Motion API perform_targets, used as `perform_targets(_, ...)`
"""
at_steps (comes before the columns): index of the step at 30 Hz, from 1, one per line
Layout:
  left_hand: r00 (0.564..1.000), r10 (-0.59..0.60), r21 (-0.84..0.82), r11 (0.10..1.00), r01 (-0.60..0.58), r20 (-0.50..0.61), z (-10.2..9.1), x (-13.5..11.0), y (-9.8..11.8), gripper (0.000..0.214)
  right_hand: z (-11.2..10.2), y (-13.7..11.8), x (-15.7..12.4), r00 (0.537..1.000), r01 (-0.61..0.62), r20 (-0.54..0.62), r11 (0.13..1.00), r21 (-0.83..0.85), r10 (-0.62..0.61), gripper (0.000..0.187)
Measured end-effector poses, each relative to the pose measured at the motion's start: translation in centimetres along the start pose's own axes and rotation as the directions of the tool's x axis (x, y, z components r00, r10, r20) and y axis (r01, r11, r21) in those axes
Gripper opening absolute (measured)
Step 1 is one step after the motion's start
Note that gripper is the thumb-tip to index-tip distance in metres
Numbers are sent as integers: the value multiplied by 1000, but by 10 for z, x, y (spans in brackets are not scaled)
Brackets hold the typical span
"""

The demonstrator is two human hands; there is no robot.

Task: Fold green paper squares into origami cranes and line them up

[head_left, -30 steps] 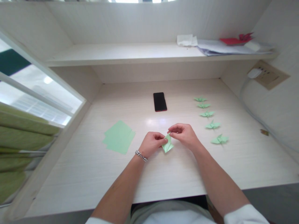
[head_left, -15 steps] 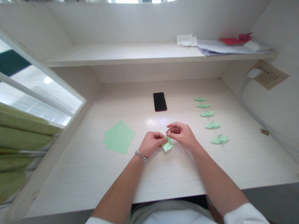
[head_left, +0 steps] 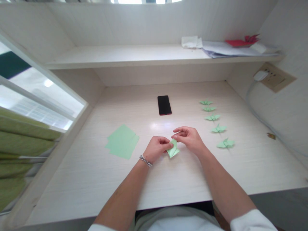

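A partly folded piece of green paper [head_left: 173, 150] is held just above the desk, its pointed end toward me. My left hand [head_left: 157, 148] pinches its left side between thumb and fingers. The thumb and index finger of my right hand [head_left: 187, 137] close on its upper tip, while the other fingers curl loosely. To the left lies a loose stack of green paper sheets [head_left: 122, 141]. On the right, several folded green paper cranes stand in a line, the nearest crane [head_left: 225, 143] beyond my right forearm.
A black phone [head_left: 164, 105] lies on the desk [head_left: 115, 186] behind my hands. Above runs a shelf [head_left: 125, 54] with white papers [head_left: 223, 48] and a red folded paper figure [head_left: 251, 38]. A charger [head_left: 260, 75] with a cable is plugged into the right wall socket.
My right fingers have shifted very slightly at the upper tip of the folded paper, and more of its upper part shows. The left hand keeps its pinch.
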State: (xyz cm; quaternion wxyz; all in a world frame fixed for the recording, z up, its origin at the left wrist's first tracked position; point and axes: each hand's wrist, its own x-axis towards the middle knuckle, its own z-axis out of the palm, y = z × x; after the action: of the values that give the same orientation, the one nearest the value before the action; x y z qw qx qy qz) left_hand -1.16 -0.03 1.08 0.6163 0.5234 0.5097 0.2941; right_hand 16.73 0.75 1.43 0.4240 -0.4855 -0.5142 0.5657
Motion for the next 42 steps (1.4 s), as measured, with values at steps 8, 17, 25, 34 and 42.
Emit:
perform_targets(8, 1000, 12, 4, 1000, -12, 12, 0, -1, -1, 17, -3, -2, 5, 997, 38, -74, 995, 92, -32, 36)
perform_targets(17, 1000, -3, 8, 1000, 2, 27, -1, 1, -3, 22, -1, -5, -2, 992, 88, 93, 994, -61, -82, 39)
perform_targets(25, 998, -6, 53, 999, 3, 65, 0, 0, -3, 19, -2, 1, 0, 1000, 22, 21, 998, -52, -20, 30)
perform_targets(34, 999, -2, -30, 1000, 3, 45, -2, 0, -5, 16, 2, -3, -1, 993, 121, 8, 992, -38, -120, 35)
perform_targets(42, 1000, -9, -56, 998, 9, 17, -1, 2, -6, 19, 6, 0, -2, 995, 103, 29, 988, -111, -101, 26)
